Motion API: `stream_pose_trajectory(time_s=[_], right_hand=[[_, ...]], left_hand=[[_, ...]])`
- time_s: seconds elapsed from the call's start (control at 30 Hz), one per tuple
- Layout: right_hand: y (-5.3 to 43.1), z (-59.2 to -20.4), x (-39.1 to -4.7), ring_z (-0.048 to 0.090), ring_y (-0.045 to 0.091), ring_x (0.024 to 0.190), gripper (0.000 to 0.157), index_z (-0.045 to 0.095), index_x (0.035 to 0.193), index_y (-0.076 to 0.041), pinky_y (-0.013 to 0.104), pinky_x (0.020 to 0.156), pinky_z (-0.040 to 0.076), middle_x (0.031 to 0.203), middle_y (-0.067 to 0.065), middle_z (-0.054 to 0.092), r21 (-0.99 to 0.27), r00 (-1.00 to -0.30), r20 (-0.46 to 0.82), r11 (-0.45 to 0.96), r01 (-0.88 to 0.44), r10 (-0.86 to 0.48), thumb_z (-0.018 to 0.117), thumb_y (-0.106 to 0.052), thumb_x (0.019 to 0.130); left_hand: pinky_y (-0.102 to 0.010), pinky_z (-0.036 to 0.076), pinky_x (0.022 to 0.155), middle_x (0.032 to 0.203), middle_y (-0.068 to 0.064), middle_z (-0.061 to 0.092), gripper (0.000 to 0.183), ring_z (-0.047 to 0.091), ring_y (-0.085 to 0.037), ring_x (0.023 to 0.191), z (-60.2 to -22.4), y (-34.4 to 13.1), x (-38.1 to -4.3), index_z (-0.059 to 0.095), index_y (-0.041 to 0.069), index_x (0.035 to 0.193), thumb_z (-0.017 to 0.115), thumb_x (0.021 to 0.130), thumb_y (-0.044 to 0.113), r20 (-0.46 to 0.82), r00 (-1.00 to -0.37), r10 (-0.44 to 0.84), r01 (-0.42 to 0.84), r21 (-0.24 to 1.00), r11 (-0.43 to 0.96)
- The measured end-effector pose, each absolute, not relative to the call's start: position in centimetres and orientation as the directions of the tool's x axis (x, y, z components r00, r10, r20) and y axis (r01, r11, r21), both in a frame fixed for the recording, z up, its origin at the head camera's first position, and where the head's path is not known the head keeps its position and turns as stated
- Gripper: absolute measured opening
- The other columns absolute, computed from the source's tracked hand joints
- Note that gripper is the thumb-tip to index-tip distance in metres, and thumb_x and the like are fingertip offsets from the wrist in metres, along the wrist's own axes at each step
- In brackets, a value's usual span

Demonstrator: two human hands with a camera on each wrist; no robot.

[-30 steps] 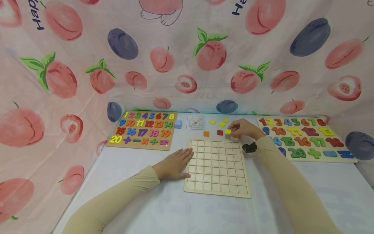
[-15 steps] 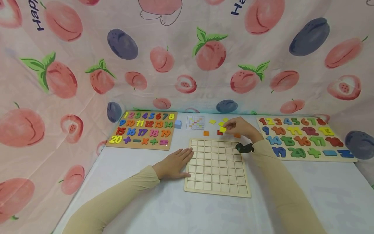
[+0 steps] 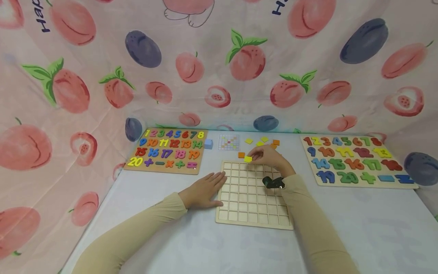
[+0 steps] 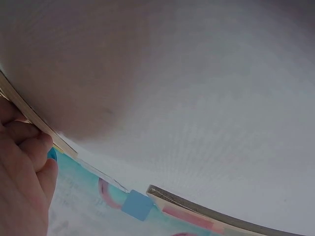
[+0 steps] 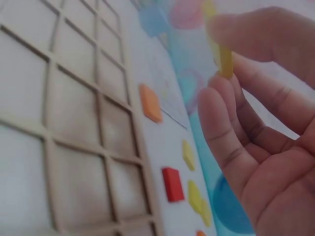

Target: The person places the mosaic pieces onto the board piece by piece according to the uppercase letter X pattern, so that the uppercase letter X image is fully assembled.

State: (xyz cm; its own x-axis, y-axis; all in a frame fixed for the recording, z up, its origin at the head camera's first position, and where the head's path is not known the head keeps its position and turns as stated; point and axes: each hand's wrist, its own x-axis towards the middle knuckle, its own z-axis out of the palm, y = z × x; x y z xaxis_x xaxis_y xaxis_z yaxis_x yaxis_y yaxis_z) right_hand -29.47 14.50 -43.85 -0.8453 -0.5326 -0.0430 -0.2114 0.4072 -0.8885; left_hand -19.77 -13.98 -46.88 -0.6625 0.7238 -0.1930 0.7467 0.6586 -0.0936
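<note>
A wooden grid board [image 3: 254,224] with square cells lies in the middle of the table. My left hand [image 3: 204,191] rests along its left edge with straight fingers; the left wrist view shows the fingers [image 4: 37,147] at the board's rim. Over the board's far edge, my right hand [image 3: 272,158] pinches a yellow square tile [image 3: 248,159]. In the right wrist view this tile [image 5: 222,49] sits between thumb and fingertips. Behind the board lie an orange tile [image 3: 241,155], a red tile [image 5: 173,184] and several yellow tiles [image 3: 248,140]. The red one is hidden in the head view.
A number puzzle board [image 3: 196,170] stands at the back left, another [image 3: 319,182] at the right. Between them are a blue block [image 3: 208,144] and a printed grid card [image 3: 229,142]. A fruit-patterned cloth [image 3: 191,102] closes off the back.
My right hand has moved left and nearer with the yellow tile, from above the red tile to the board's far edge. The left hand has stayed put.
</note>
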Motion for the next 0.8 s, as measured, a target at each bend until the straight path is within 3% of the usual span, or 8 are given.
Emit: stream_pose_trajectory(time_s=[0.17, 0.53, 0.8], right_hand=[[13.1, -45.0, -29.2, 0.06, 0.012, 0.08, 0.029, 0.066, 0.107, 0.004, 0.026, 0.074, 0.054, 0.095, 0.015, 0.064, -0.892, -0.834, -0.052, 0.402, -0.209, -0.55, 0.071, -0.004, 0.08], [11.3, -46.8, -29.0, 0.061, 0.012, 0.081, 0.031, 0.065, 0.107, 0.006, 0.027, 0.076, 0.054, 0.1, 0.02, 0.065, -0.892, -0.801, -0.051, 0.388, -0.232, -0.596, 0.072, -0.004, 0.079], [10.5, -47.6, -29.3, 0.06, 0.013, 0.075, 0.027, 0.067, 0.102, 0.002, 0.026, 0.072, 0.053, 0.088, 0.012, 0.066, -0.864, -0.802, -0.079, 0.442, -0.241, -0.592, 0.074, -0.004, 0.077]], left_hand=[[-0.036, 0.016, 0.121, 0.158, -0.013, 0.014, 0.087, 0.015, -0.023, 0.147, -46.9, -14.0, -19.8, 0.015, 0.004, 0.15, 0.036, 0.091, 0.064, -0.199, -0.663, 0.721, 0.745, -0.084, 0.662], [-0.037, 0.016, 0.121, 0.158, -0.013, 0.015, 0.088, 0.016, -0.023, 0.147, -46.7, -13.9, -19.7, 0.016, 0.003, 0.15, 0.034, 0.091, 0.065, -0.205, -0.669, 0.715, 0.74, -0.099, 0.665], [-0.035, 0.015, 0.121, 0.159, -0.012, 0.012, 0.09, 0.013, -0.023, 0.147, -46.5, -13.9, -19.8, 0.014, 0.003, 0.15, 0.034, 0.09, 0.067, -0.228, -0.686, 0.691, 0.722, -0.096, 0.685]])
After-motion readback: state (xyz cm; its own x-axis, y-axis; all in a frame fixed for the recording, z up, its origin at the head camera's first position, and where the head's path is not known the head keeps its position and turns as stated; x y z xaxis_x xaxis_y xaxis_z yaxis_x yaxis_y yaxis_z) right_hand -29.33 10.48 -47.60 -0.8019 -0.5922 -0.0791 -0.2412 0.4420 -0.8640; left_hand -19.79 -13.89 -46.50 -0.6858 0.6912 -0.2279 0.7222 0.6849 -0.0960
